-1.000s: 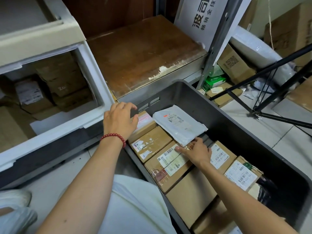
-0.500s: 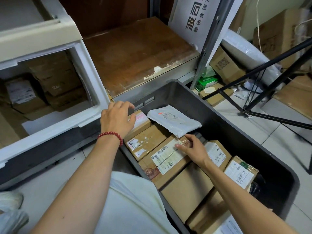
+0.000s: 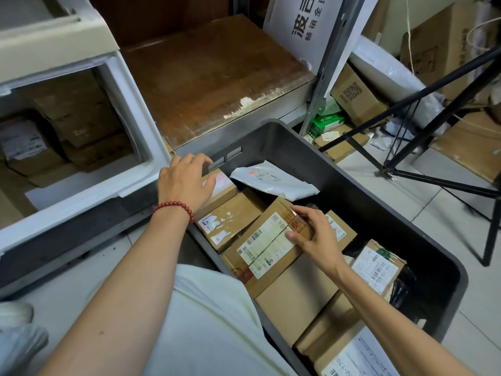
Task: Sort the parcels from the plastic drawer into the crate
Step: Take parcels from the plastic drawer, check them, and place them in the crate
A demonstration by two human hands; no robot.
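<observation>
A person bends over a dark grey crate (image 3: 352,191) on a tiled floor, both bare hands in among its parcels, in this view from the head-worn camera. The left hand (image 3: 187,183), a red bead bracelet (image 3: 173,207) at the wrist, grips a small box (image 3: 221,189) with a pinkish label in the crate's corner nearest the drawer. Its fingers are curled over the box's far edge by the crate wall and its thumb lies across the label. The right hand (image 3: 315,237) holds a barcoded box (image 3: 260,242) near the middle of the crate, with the index finger hooked on the far corner, the thumb pressed on the white label and the other fingers bent behind. That box lies tilted, resting across its neighbours. Between the two held boxes sits a taped box (image 3: 230,221), and beyond them a white mailer bag (image 3: 273,183) lies slanted on the parcels beneath it. A plain brown box (image 3: 295,291) and a labelled carton (image 3: 376,264) fill the crate nearer the person. To the left stands the white plastic drawer (image 3: 135,126), with brown parcels (image 3: 78,115) visible inside. Behind the crate are a worn wooden shelf board (image 3: 211,77), a white sign (image 3: 309,20) with Chinese characters, a green carton (image 3: 328,122) and black tripod legs (image 3: 423,90).
</observation>
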